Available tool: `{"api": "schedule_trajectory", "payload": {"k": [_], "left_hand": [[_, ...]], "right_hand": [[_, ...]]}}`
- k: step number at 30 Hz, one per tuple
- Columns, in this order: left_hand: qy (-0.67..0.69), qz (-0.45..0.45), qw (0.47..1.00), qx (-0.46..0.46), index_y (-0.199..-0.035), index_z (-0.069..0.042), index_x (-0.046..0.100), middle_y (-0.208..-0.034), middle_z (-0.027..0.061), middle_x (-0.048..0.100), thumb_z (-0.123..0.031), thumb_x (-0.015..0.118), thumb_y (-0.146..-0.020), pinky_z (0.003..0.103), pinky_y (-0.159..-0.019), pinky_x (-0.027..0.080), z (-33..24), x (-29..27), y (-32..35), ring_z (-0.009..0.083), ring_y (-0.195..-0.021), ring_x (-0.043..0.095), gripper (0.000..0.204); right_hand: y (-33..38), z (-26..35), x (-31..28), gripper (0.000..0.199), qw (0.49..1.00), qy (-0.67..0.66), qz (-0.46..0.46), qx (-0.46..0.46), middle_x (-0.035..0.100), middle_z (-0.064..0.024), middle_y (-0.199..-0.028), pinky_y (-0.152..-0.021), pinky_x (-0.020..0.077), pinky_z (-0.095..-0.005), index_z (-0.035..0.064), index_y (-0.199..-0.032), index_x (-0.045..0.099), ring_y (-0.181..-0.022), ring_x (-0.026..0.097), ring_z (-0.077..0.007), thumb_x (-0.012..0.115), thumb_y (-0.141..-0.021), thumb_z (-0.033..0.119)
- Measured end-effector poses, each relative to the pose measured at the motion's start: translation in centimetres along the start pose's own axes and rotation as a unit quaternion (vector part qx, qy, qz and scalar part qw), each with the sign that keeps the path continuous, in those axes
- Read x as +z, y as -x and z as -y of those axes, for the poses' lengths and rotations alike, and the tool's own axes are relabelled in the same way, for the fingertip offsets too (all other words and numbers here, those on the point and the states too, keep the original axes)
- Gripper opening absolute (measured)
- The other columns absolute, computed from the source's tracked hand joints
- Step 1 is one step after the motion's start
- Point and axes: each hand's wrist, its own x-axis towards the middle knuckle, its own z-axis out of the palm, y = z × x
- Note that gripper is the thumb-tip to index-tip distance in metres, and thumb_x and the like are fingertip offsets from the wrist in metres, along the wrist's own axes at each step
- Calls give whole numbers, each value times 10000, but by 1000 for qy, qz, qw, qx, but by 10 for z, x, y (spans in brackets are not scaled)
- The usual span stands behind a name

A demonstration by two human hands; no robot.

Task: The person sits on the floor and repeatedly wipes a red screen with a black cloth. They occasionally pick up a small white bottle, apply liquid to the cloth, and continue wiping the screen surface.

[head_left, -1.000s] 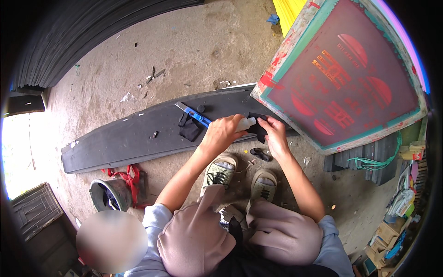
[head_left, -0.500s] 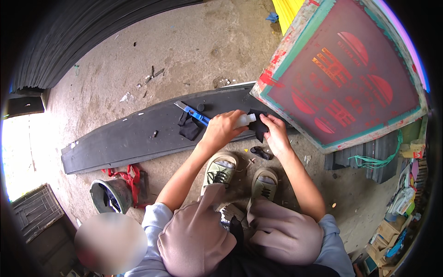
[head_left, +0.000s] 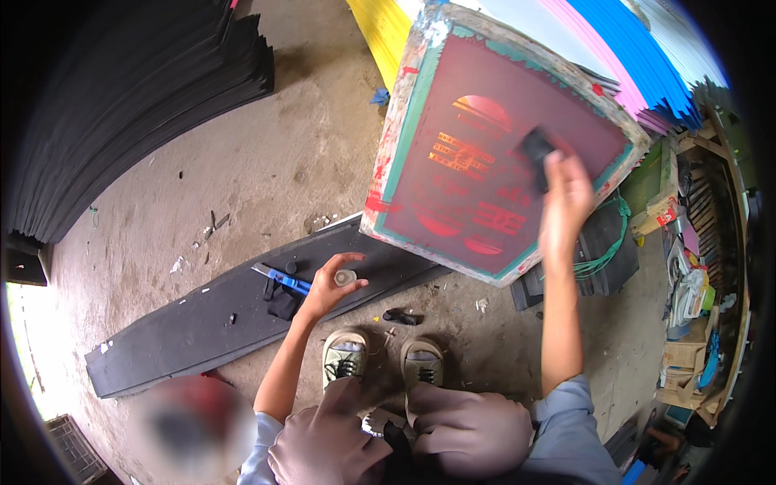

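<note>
- Pad (head_left: 536,149): small dark block, perhaps a sponge or rubber scrap, pinched in the fingertips of the right hand (head_left: 566,198) and pressed against the red mesh of the printing screen (head_left: 493,153). A second ago this hand was down at the black sheet beside the left hand; it has since risen to the screen, which suggests the work has passed from the sheet to wiping or dabbing the mesh.
- Printing screen: square wooden frame, paint-smeared, teal-edged, red mesh with a paler orange stencil pattern; tilted, its lower corner resting on or just above the black sheet (head_left: 202,323).
- Left hand (head_left: 327,287): has stayed low over the sheet, fingers loosely curled around a small round pale thing (head_left: 346,277), likely a cap or lid; the view is too small to be sure.
- Black sheet: long dark strip flat on the concrete floor (head_left: 267,162), carrying a blue-handled tool (head_left: 283,279) and a dark cloth (head_left: 283,303) just beside the left hand.
- Surroundings: shoes (head_left: 343,356) near the sheet; stacked black sheets (head_left: 121,97) at upper left; coloured sheets (head_left: 630,48) behind the screen.
</note>
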Motion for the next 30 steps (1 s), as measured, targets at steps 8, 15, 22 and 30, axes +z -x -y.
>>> {"api": "schedule_trajectory", "payload": {"k": [8, 15, 22, 30], "left_hand": [[-34, -53, 997, 42, -1291, -45, 410, -1328, 147, 433, -296, 656, -827, 418, -1033, 319, -37, -11, -67, 282, -1260, 399, 582], [126, -32, 991, 38, -1408, -57, 251, -1103, 183, 543, -132, 561, -902, 335, -819, 483, -3, 17, -122, 240, -936, 621, 598], [20, -48, 998, 32, -1362, 12, 294, -926, 135, 553, -91, 559, -893, 315, -695, 503, -7, 25, -135, 205, -781, 653, 548], [23, -65, 997, 39, -1375, -3, 313, -941, 157, 562, -58, 600, -853, 310, -669, 510, -3, 22, -135, 200, -745, 643, 598]], "right_hand": [[-64, -9, 8, 401, 735, 481, 26, -477, 555, -75, -1252, -1033, 370, -418, 52, -1204, 569, -1225, 472, -243, 543, -813, -35], [-17, -56, 42, 805, 689, 565, 224, -395, 231, -126, -1486, -1122, 137, -462, 16, -1423, 225, -1393, 168, -267, 514, -835, 483], [-45, -44, 49, 819, 718, 558, 127, -395, 231, -87, -1494, -1117, 125, -499, 45, -1430, 227, -1393, 178, -208, 493, -823, 525], [-33, -36, 75, 814, 606, 675, 200, -371, 223, -68, -1498, -1130, 133, -420, 68, -1424, 265, -1394, 171, -184, 473, -817, 569]]}}
